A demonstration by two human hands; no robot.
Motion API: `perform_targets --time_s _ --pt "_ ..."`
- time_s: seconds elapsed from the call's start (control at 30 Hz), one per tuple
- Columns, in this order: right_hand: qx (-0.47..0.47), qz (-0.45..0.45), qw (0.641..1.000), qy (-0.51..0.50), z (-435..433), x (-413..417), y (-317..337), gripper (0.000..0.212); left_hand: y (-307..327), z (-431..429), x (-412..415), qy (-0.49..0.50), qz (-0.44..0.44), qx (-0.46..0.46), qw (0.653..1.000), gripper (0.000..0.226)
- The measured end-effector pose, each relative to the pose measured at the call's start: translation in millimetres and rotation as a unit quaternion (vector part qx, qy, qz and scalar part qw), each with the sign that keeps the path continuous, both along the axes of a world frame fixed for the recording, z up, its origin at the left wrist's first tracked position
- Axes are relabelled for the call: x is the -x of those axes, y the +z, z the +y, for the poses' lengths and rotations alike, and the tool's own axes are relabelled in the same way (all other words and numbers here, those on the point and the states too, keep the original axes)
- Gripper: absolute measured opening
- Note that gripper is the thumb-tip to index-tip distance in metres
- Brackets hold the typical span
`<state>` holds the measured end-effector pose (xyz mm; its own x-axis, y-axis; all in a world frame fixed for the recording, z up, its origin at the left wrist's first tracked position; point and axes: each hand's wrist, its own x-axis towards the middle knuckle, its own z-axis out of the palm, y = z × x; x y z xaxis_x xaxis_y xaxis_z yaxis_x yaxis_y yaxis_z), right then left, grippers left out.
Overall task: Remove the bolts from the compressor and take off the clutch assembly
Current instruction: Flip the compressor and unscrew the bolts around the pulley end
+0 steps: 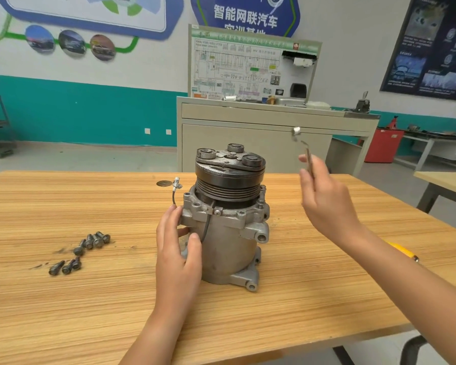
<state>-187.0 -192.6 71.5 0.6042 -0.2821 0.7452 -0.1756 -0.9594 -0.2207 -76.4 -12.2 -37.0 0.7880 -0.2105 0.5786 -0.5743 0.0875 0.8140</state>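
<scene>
A grey metal compressor point(225, 248) stands upright in the middle of the wooden table point(63, 299). The black pulley and clutch assembly point(230, 169) sits on top of it. My left hand point(177, 248) grips the left side of the compressor body just under its flange. My right hand point(324, 198) is raised to the right of the clutch and holds a thin L-shaped hex key point(308, 156), its bent end pointing up. Several loose bolts point(82, 251) lie on the table to the left.
A short black wire with a white connector point(176, 184) sticks up from the compressor's left side. A yellow-handled tool point(403, 251) lies behind my right forearm. A beige training cabinet point(261, 127) stands beyond the table's far edge, and another table point(442, 180) is at the right.
</scene>
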Motion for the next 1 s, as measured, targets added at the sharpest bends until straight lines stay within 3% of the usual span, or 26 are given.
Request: perform_targets --time_s 0.07,0.13,0.3,0.57,1.0 --pt "0.055 0.053 0.996 -0.045 16 23 0 0.038 0 0 0 -0.003 0.003 0.006 1.000 0.048" --pt "0.103 0.163 0.974 -0.116 32 39 -1 0.046 1 0 1 -0.007 0.008 0.008 1.000 0.047" --pt "0.141 0.310 0.922 -0.187 47 43 1 0.060 1 1 1 -0.008 0.014 0.003 1.000 0.046" --pt "0.201 0.390 0.869 -0.227 80 39 14 0.070 1 -2 0 -0.002 0.029 0.007 1.000 0.047" --pt "0.249 0.396 0.866 -0.175 48 39 27 0.051 0 -1 0 -0.006 0.030 0.007 0.999 0.048"
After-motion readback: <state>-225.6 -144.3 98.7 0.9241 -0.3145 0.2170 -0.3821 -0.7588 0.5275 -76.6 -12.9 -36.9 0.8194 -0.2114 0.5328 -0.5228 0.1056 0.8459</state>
